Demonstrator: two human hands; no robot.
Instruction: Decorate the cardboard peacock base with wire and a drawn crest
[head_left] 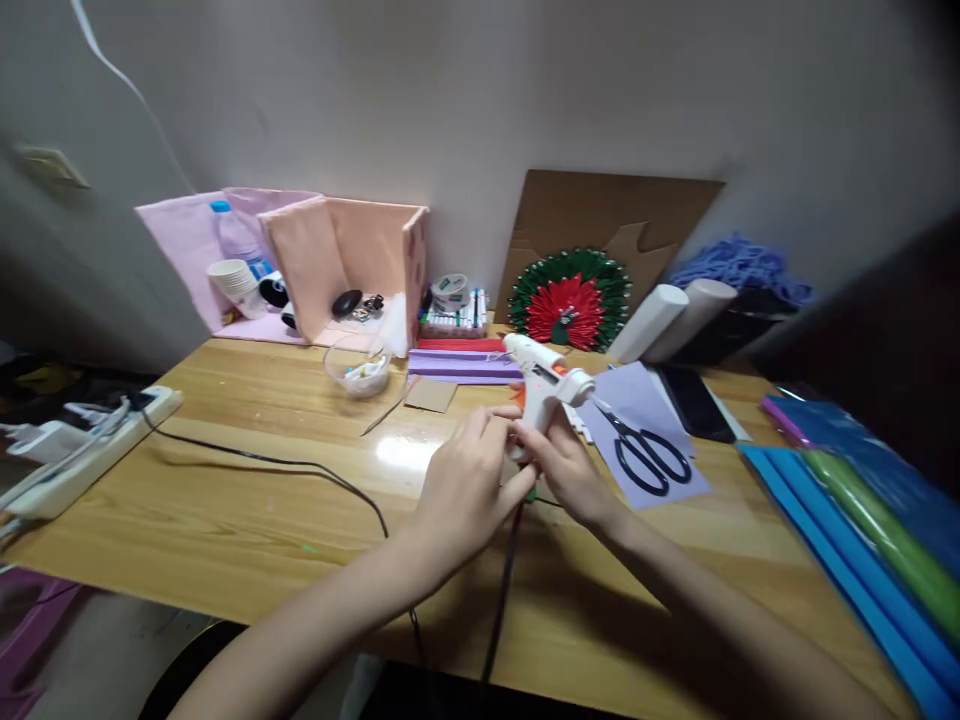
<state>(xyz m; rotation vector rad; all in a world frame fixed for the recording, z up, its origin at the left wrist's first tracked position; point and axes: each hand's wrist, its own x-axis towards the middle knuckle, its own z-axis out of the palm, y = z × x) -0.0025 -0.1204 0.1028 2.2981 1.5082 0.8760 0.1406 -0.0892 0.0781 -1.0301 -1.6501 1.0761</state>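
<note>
A white hot glue gun [538, 395] with orange parts is raised over the table in front of me, its handle pointing down. My right hand [574, 470] is closed around the handle from the right. On the other side, my left hand [469, 475] has its fingers curled at the handle's lower end. The fingers overlap there and partly hide the grip. A black cord [506, 590] runs down from beneath the hands. Something small and green [532, 494] shows just below the fingers, too covered to name. Black-handled scissors [645, 455] lie on purple paper [694, 487] to the right.
A power strip [97, 455] sits left, its black cable [255, 457] crossing the table. Behind are a clear bowl [358, 375], fabric-covered boxes [300, 260], purple strips [461, 367] and a red-green flower-like craft [568, 305]. A phone [697, 403] and rolled materials [832, 540] lie right.
</note>
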